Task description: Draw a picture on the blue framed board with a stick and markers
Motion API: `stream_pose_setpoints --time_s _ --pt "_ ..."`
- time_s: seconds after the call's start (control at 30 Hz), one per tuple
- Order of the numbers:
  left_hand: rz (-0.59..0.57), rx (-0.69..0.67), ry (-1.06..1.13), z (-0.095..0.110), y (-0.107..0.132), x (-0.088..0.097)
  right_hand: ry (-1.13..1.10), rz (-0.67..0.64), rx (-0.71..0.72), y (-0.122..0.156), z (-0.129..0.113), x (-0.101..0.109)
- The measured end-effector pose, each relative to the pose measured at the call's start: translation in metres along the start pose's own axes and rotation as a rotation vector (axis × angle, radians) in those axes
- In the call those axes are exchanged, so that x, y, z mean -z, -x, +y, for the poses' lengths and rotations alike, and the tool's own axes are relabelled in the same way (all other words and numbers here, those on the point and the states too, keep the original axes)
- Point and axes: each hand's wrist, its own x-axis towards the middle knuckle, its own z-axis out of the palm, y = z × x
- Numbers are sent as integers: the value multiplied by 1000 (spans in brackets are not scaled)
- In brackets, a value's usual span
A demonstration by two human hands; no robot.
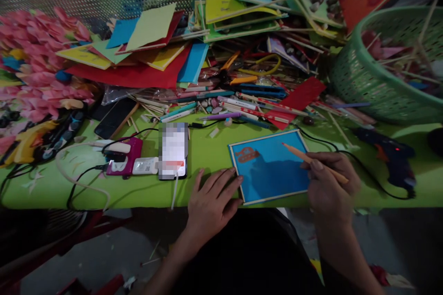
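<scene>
My right hand (332,184) is closed around an orange coloured pencil (297,152). The pencil's reddish tip points up and left, over the upper right part of a blue card (273,170). Thin pale sticks frame the card, and an orange-brown drawing (247,155) marks its upper left corner. At the card's lower left, my left hand (214,196) lies with its fingers spread on the green table (200,156), the fingertips touching the frame's left edge. A phone (173,152) with a lit, blurred screen lies left of the card.
A magenta power strip (133,156) with plugs and cables sits on the left. Pens, sticks and coloured cards (152,27) are heaped behind. A dark glue gun (391,156) lies right of my right hand, below a green basket (377,78). Pink paper flowers (38,64) fill the far left.
</scene>
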Motion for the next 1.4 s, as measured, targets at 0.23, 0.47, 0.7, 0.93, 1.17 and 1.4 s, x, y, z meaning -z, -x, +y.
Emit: stream_pose_setpoints --time_s 0.23,0.47,0.7,0.93,1.17,1.4 --pt "22 -2 -16 0 -2 1 13 -70 1 1 5 4" --pt "77 32 -47 -3 4 -9 -53 115 214 10 12 2" --pt "92 37 -122 -2 5 -13 -95 129 263 8 16 3" --pt "78 74 -204 0 6 -16 -279 79 249 8 11 4" --pt "85 94 -220 3 6 -16 -324 76 272 4 16 3" --pt "86 100 -225 6 10 -17 -297 64 270 2 14 2"
